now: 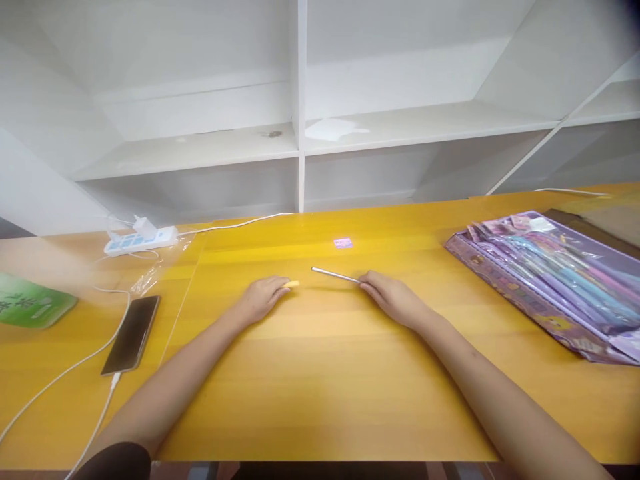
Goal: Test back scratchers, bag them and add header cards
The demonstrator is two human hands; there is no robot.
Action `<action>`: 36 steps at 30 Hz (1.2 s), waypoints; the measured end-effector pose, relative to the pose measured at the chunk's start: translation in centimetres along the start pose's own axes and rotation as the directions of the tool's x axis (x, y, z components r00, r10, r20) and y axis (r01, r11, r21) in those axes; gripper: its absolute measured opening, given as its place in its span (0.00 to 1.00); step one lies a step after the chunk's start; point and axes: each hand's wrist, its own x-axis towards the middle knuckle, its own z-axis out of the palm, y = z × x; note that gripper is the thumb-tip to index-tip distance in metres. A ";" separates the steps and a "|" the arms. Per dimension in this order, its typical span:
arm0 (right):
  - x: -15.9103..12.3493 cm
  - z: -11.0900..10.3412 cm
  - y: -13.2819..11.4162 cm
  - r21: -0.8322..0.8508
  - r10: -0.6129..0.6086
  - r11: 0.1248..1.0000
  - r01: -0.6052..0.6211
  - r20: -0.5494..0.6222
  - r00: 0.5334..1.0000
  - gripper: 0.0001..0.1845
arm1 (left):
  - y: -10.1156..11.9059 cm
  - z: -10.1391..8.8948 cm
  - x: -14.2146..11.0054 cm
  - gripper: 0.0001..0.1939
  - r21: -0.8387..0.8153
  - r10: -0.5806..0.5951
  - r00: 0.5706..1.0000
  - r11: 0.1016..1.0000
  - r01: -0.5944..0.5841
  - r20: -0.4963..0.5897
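Observation:
My left hand (261, 299) is closed, its fingertips pinching a small pale-yellow piece (291, 285), whose exact kind I cannot make out. Across a short gap, my right hand (393, 297) grips one end of a thin silvery-white stick with a dark tip (334, 274); it looks like a pen, but its held end is hidden by the fingers. The stick's free end points left, towards the yellow piece, without touching it. Just beyond both hands, a small pink-and-purple card (343, 243) lies on the wooden table (320, 393).
At right lies an open purple package (530, 287) of wrapped, pen-like items. On the left are a phone (131, 335) with a charging cable, a white power strip (143, 241) and a green packet (35, 300). White shelving (301, 133) rises behind the table.

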 end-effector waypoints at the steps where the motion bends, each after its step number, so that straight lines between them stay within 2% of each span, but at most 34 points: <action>1: 0.0 0.2 -0.5 -0.008 -0.036 0.999 0.036 0.008 0.999 0.18 | 0.0 -0.1 0.0 0.24 0.003 0.005 1.000 1.000 -0.005 0.013; 8: 0.0 0.8 -1.8 -0.044 -0.137 0.990 0.137 0.003 0.991 0.16 | 0.6 -0.6 0.0 0.22 -0.004 0.056 0.997 0.998 -0.056 0.046; 19: -0.1 0.4 -1.6 -0.035 -0.147 0.989 0.147 0.002 0.989 0.18 | 0.5 -0.5 0.1 0.21 -0.028 0.038 0.999 0.999 -0.037 0.017; 27: -0.3 -0.1 -1.5 -0.136 -0.240 0.962 0.237 -0.009 0.971 0.21 | 0.5 -0.3 -0.3 0.21 -0.010 0.122 0.992 0.992 -0.122 -0.037; 36: -1.0 -0.7 -1.3 -0.123 -0.330 0.938 0.325 -0.022 0.944 0.19 | 0.5 0.1 -0.7 0.19 0.058 0.197 0.978 0.979 -0.193 -0.071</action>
